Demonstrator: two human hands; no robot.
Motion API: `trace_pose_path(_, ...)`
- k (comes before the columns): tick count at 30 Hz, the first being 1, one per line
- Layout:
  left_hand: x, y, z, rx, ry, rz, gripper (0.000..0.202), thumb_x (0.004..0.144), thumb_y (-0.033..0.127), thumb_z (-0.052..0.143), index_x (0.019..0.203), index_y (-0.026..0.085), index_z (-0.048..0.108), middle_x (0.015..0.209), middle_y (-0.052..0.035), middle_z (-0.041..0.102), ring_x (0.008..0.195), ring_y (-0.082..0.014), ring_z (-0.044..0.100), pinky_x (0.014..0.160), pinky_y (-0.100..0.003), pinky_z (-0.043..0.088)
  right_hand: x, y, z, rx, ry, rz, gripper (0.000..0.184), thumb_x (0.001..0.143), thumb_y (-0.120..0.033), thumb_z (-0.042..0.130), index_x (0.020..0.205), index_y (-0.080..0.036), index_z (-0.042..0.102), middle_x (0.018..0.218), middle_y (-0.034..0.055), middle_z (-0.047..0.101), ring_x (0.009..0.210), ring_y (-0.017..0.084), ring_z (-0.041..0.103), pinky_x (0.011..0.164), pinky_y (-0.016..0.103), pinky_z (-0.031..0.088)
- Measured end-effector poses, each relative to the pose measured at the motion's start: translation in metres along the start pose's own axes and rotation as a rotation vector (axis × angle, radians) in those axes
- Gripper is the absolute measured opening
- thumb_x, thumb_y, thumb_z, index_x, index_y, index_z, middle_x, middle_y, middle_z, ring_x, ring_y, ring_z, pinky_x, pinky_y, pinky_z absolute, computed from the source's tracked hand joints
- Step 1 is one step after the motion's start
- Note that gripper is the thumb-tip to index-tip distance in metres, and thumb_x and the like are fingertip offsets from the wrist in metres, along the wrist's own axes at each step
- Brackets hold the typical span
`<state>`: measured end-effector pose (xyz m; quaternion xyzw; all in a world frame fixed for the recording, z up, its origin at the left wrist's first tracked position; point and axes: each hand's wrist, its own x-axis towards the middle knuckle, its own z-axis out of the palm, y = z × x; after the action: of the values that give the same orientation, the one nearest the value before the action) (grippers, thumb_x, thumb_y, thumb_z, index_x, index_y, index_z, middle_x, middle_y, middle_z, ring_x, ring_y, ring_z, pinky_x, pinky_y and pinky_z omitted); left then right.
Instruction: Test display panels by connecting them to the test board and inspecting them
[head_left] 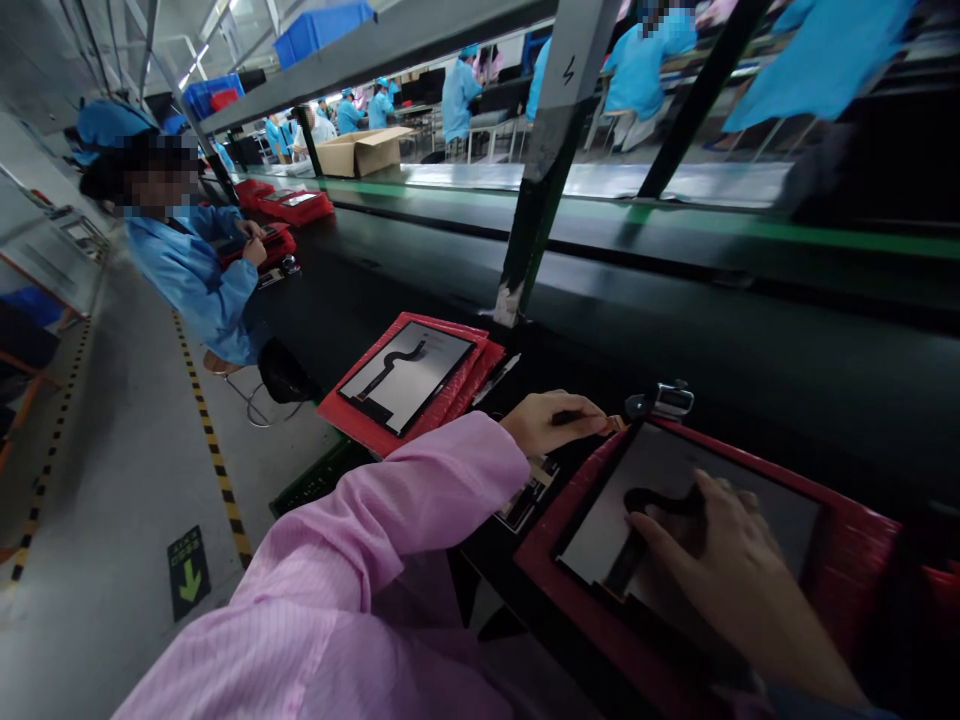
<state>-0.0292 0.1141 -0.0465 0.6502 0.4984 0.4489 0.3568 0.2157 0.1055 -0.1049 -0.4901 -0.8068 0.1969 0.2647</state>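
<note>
Low at the right, a flat display panel (600, 530) with a grey back and dark edges lies on a red padded bag (551, 540). A curved black flex cable (651, 496) lies across the panel's back. My right hand (739, 570) rests over the panel, thumb and forefinger apart, their tips at the cable. My left hand (559, 422), in a pink sleeve, is beyond the panel's left corner. Its fingers pinch a small orange strip (616, 424). Just right of the strip sits a small metal hand counter (673, 399).
Another panel (431, 375) with a black cable lies on stacked red bags (480, 375) to the left. A steel post (536, 200) rises from the bench beside a dark conveyor belt (675, 300). A co-worker in blue (187, 270) sits farther left. An open cardboard box (360, 153) stands beyond.
</note>
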Motion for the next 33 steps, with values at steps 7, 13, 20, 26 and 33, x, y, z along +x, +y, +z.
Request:
trace_pose_path(7, -0.002, 0.001, 0.001, 0.072, 0.003, 0.061, 0.015, 0.095, 0.022, 0.064, 0.089, 0.016, 0.076, 0.093, -0.0077, 0.074, 0.094, -0.0223, 0.067, 0.095, -0.037, 0.052, -0.002, 0.008, 0.003, -0.106, -0.054, -0.007, 0.090, 0.093, -0.070, 0.033, 0.152, -0.002, 0.040, 0.151, 0.0328, 0.047, 0.148, 0.050, 0.039, 0.119, 0.067, 0.037)
trace_pose_path(13, 0.002, 0.011, -0.006, 0.006, -0.034, 0.094, 0.012, 0.091, 0.027, 0.069, 0.085, 0.020, 0.076, 0.089, -0.0068, 0.075, 0.091, -0.0221, 0.068, 0.094, -0.039, 0.051, 0.002, -0.019, -0.010, -0.025, -0.013, 0.000, 0.069, 0.095, -0.052, 0.047, 0.147, -0.007, 0.045, 0.146, 0.0261, 0.055, 0.145, 0.043, 0.045, 0.120, 0.063, 0.036)
trace_pose_path(20, 0.007, 0.018, -0.012, 0.095, -0.059, 0.163, 0.023, 0.093, 0.039, 0.064, 0.082, 0.023, 0.076, 0.082, -0.0056, 0.074, 0.083, -0.0211, 0.063, 0.089, -0.036, 0.048, 0.011, -0.047, -0.017, 0.501, 0.076, 0.131, 0.071, 0.077, -0.038, 0.067, 0.143, -0.021, 0.047, 0.143, 0.0157, 0.056, 0.129, 0.031, 0.059, 0.109, 0.054, 0.051)
trace_pose_path(26, 0.006, 0.025, -0.012, 0.201, -0.117, 0.176, 0.023, 0.094, 0.033, 0.056, 0.079, 0.023, 0.070, 0.084, -0.0049, 0.073, 0.084, -0.0207, 0.062, 0.091, -0.036, 0.048, 0.014, -0.061, -0.021, 1.026, 0.105, 0.247, 0.075, 0.090, -0.053, 0.052, 0.156, -0.035, 0.022, 0.160, 0.0097, 0.040, 0.139, 0.027, 0.056, 0.103, 0.049, 0.056)
trace_pose_path(33, 0.008, 0.024, -0.011, 0.399, -0.219, 0.242, 0.021, 0.091, 0.032, 0.053, 0.078, 0.021, 0.065, 0.082, -0.0045, 0.072, 0.090, -0.0229, 0.063, 0.104, -0.043, 0.038, 0.017, -0.067, -0.024, 1.078, 0.041, 0.245, 0.059, 0.098, -0.070, 0.025, 0.090, -0.022, 0.059, 0.124, 0.0118, 0.071, 0.121, 0.027, 0.065, 0.107, 0.050, 0.052)
